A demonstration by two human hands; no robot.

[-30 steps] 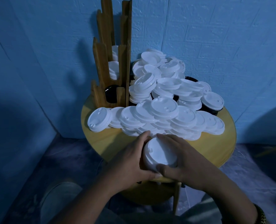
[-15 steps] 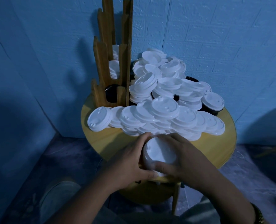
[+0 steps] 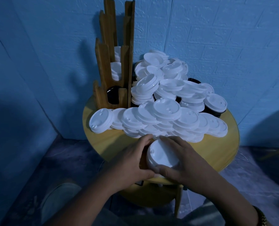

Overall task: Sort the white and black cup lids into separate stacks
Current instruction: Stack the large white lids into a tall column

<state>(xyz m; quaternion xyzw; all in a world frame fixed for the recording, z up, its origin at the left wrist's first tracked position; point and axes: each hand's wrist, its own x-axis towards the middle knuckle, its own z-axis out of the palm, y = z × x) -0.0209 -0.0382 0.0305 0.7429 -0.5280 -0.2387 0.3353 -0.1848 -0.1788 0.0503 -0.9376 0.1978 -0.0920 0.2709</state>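
Both hands wrap a short stack of white lids (image 3: 163,154) at the near edge of the round yellow table (image 3: 217,149). My left hand (image 3: 132,162) grips its left side and my right hand (image 3: 184,159) grips its right side, thumbs meeting under the front. Behind them a big heap of loose white lids (image 3: 166,110) covers the table. Black lids (image 3: 217,113) peek out at the heap's right edge and back. A wooden slotted holder (image 3: 106,82) at the back left carries white lids (image 3: 116,70) in upper slots and a black lid (image 3: 112,96) in the lowest.
Blue walls close in behind and to the left of the table. One white lid (image 3: 101,118) lies at the heap's far left end near the table edge. A shoe (image 3: 58,201) rests on the floor at lower left.
Both hands have stayed around the white stack with only slight finger shifts. The heap has not moved.
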